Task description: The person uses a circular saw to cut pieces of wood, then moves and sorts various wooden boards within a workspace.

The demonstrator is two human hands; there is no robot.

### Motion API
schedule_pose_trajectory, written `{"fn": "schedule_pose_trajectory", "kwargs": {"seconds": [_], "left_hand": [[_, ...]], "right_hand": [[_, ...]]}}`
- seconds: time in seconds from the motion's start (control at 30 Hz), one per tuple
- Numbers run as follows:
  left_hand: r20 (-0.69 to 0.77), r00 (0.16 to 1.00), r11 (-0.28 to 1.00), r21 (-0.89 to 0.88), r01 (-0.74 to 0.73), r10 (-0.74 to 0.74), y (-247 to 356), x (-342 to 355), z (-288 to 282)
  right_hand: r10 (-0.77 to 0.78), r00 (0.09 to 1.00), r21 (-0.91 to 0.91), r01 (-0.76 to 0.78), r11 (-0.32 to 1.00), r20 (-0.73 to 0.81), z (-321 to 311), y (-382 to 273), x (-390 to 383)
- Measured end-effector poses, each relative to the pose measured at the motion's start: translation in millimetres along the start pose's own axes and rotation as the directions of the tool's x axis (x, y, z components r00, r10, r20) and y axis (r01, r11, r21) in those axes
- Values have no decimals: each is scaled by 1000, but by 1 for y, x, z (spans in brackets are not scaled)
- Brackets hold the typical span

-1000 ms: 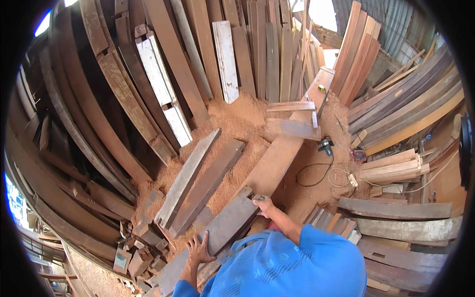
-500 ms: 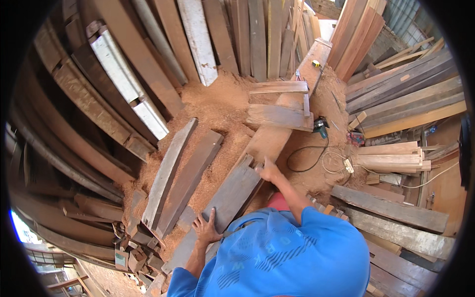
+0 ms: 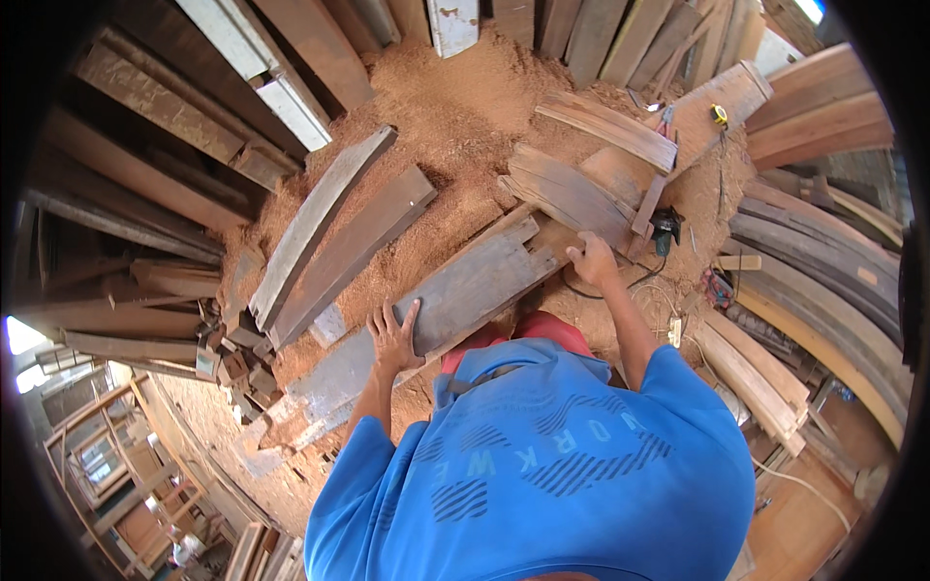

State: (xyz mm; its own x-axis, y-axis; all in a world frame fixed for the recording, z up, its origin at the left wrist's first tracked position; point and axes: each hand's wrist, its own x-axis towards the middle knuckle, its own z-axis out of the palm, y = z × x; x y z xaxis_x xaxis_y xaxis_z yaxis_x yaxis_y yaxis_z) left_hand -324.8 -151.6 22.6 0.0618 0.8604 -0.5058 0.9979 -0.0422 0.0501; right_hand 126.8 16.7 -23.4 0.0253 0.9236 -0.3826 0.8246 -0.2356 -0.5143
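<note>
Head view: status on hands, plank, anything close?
Left hand spread on grey plank. Right hand at its notched end, fingers curled. Weathered board lies just beyond that end.

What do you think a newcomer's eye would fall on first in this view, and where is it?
Probably the bright blue shirt, which fills the lower middle. Just above it, the left hand lies spread on a grey plank, with the right hand by its notched end. A small yellow tape measure also stands out at upper right.
</note>
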Motion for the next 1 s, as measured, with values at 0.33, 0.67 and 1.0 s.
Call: {"fn": "schedule_pose_trajectory", "kwargs": {"seconds": [0.33, 0.67, 1.0], "left_hand": [[-20, 999, 998, -27, 50, -51, 6, -5, -12], [-120, 992, 997, -75, 18, -27, -2, -17, -7], [-144, 989, 993, -117, 26, -43, -2, -24, -3]], "right_hand": [[-222, 975, -18, 222, 975, 1, 57, -48, 27], [-34, 994, 6, 34, 999, -102, 73, -39, 40], [122, 984, -141, -140, 980, -131, 74, -71, 29]]}}
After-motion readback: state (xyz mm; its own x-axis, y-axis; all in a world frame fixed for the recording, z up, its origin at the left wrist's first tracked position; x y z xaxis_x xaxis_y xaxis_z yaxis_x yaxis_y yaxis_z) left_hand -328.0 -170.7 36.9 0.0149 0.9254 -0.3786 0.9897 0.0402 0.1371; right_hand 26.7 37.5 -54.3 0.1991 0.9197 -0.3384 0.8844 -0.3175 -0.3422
